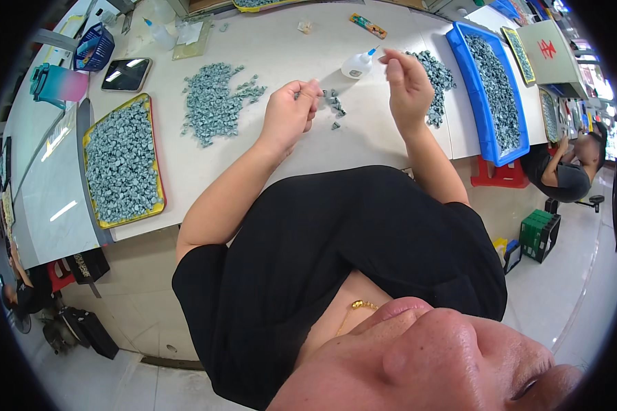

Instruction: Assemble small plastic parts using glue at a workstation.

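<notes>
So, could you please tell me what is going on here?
The person has both bare hands over a white table. The left hand is curled closed; whether it holds anything is unclear. The right hand is raised beside a white bottle. A few grey-green pieces lie between the hands, with more on either side and in the blue tray and yellow tray.

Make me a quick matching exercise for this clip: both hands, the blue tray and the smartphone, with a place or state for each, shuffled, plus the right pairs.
Things
1. Left hand
2. Right hand
3. Blue tray
4. Smartphone

Places and states
A. Filled with grey-green pieces
B. Lying with its dark, glossy face up
C. Between the large loose heap and the small scattered group
D. Nearest the white squeeze bottle

Right pairs: 1-C, 2-D, 3-A, 4-B
</notes>
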`<state>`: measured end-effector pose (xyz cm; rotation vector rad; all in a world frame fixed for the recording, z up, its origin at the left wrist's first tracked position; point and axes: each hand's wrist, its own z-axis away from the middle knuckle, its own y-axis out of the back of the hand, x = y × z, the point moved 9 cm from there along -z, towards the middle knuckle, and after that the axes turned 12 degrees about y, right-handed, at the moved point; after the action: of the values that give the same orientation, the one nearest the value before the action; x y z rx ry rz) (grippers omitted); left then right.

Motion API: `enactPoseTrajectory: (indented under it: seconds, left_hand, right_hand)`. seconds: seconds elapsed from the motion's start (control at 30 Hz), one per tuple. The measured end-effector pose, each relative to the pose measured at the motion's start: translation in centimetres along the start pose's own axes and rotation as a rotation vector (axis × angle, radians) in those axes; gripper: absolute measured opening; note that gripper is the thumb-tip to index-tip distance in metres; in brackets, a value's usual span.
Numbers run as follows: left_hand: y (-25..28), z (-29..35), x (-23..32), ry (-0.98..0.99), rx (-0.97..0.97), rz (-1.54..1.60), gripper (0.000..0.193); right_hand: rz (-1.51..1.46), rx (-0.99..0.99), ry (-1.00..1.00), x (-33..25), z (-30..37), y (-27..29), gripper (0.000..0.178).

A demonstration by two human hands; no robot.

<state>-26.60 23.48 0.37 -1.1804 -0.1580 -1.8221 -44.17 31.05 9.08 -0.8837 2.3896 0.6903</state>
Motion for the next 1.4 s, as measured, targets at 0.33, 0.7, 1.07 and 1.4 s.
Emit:
enactPoseTrajectory:
  seconds: [0.33,0.7,1.07,1.4]
  left_hand:
    - [-1.2,0.4,0.7,0.061,-0.203,0.281,0.018]
    - [-2.0,-0.1,-0.1,0.134,-0.405,0.473,0.028]
    - [-1.3,-0.5,0.2,0.075,-0.418,0.581,0.027]
    - [-0.6,-1.1,0.1,0.072,-0.341,0.643,0.027]
  right_hand:
    - [0.192,-0.376,-0.283,5.3,1.9,-3.4,0.052]
    - [-0.247,-0.301,-0.381,3.5,2.6,-4.6,0.038]
    - [-0.015,-0.404,-0.033,-0.8,0.0,-4.2,0.039]
    - [0.131,-0.409,0.065,-1.9,-1.0,-3.3,0.039]
